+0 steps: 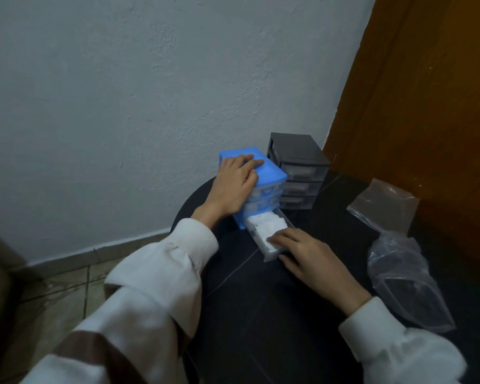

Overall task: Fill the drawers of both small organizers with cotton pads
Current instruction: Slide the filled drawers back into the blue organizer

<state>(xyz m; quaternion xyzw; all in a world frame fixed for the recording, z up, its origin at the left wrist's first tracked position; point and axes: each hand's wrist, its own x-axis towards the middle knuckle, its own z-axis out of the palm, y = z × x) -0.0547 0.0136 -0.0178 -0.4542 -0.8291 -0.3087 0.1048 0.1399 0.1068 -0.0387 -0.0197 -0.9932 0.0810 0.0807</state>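
A blue organizer (269,173) stands on the round black table (261,314). My left hand (234,184) lies flat on its top and left side, holding it steady. Its bottom clear drawer (269,254) is pulled out towards me and is full of white cotton pads (263,225). My right hand (306,256) rests on the drawer's front end, fingers on the pads and thumb at the front wall. The two upper blue drawers are pushed in, with white visible through them. A black organizer (299,156) stands behind to the right, all three drawers pushed in.
Two crumpled clear plastic bags lie at the table's right: one near bag (405,281) and one far bag (383,206). A brown wooden door (427,92) rises at the right, a white wall (150,92) behind. Tiled floor (61,295) shows at the left.
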